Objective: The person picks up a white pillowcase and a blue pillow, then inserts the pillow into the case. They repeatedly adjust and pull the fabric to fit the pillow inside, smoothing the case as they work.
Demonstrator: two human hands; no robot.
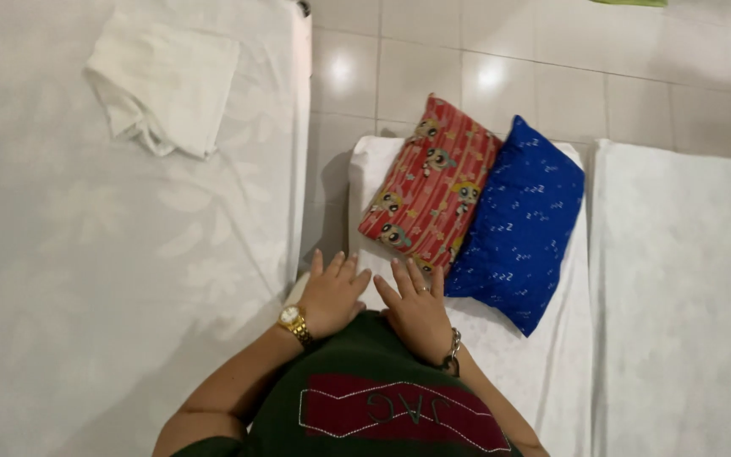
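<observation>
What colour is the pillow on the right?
Blue, with small white marks, seen in the head view.

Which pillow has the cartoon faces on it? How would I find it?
Look at the narrow white mattress in the middle, just beyond the hands. Two pillows lie there side by side, touching. It is the red pillow on the left, striped with big-eyed cartoon faces; the blue pillow only has tiny white marks.

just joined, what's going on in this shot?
A person is leaning over a narrow white mattress, both hands flat on its near end. The left hand, with a gold watch, and the right hand, with a bracelet, lie side by side, holding nothing. Just beyond the fingers, a red cartoon pillow and a blue pillow lie side by side. A folded white cloth sits on the bigger bed to the left.
</observation>
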